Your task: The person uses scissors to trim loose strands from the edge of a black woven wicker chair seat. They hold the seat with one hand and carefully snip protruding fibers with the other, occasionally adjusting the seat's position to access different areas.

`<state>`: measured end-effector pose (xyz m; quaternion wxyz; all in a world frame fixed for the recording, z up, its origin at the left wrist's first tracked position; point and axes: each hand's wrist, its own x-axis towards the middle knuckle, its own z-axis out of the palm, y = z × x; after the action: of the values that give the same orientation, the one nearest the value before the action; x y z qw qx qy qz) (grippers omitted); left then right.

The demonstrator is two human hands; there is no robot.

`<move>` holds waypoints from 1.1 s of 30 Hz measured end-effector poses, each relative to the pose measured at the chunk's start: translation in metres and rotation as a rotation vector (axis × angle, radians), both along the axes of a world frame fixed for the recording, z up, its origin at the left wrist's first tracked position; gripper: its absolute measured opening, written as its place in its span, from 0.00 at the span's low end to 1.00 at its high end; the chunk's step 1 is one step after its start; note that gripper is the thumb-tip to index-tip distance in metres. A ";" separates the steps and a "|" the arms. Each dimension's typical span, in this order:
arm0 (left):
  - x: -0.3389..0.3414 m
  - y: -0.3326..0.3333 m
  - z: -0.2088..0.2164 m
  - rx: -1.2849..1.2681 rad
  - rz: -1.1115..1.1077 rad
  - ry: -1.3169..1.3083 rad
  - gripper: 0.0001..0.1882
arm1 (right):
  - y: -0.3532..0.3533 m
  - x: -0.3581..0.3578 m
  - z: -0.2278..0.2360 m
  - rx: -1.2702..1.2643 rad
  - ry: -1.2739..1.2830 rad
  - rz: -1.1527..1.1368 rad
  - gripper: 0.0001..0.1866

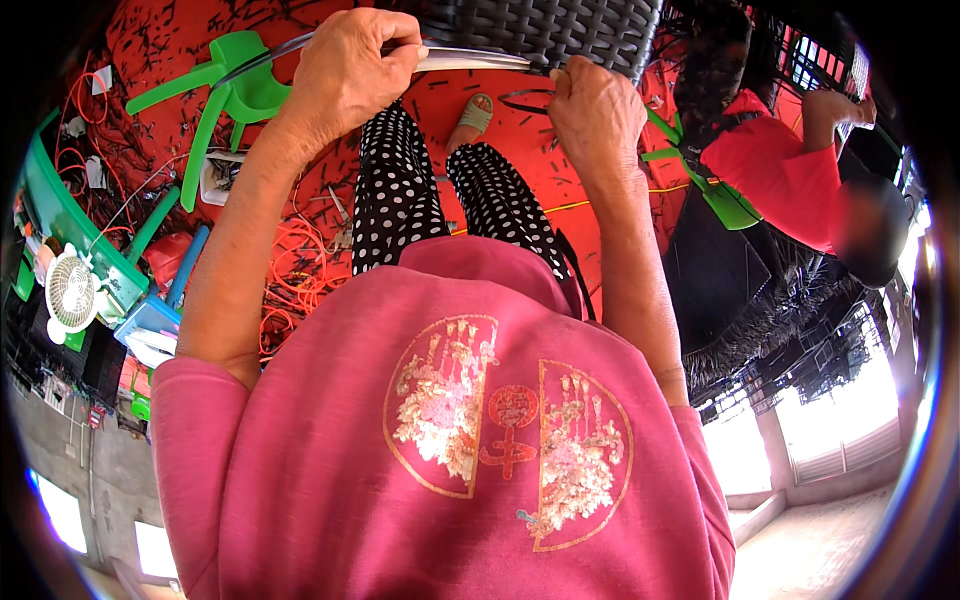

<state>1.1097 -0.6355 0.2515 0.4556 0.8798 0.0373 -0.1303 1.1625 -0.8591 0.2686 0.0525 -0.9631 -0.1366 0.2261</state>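
Note:
A black woven wicker panel (560, 35) stands at the top middle, its lower edge facing me. My left hand (358, 68) is closed in a pinch around a flat dark plastic strip (470, 60). The strip shines where it runs from these fingers toward the panel's edge, and its other part trails left past a green chair. At the panel's lower right edge is my right hand (600, 118), its fingers curled and closed against the weave. What those fingers hold is hidden. A thin dark loop (526, 102) of strip lies just left of that hand.
The green plastic chair (250, 95) stands at the left on a red floor (300, 190) strewn with dark scraps. Orange cord (300, 262) lies tangled near a white container (216, 178). A white fan (72, 290) is far left. Another person (775, 165) in red works at the right.

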 end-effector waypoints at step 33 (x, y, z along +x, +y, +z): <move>0.007 0.004 0.035 0.170 -0.024 -0.014 0.10 | -0.013 -0.001 -0.024 0.362 -0.131 0.085 0.06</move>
<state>1.1167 -0.6317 0.2863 0.3778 0.9166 0.0344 -0.1262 1.1620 -0.8718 0.2447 0.2064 -0.9439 -0.2187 0.1366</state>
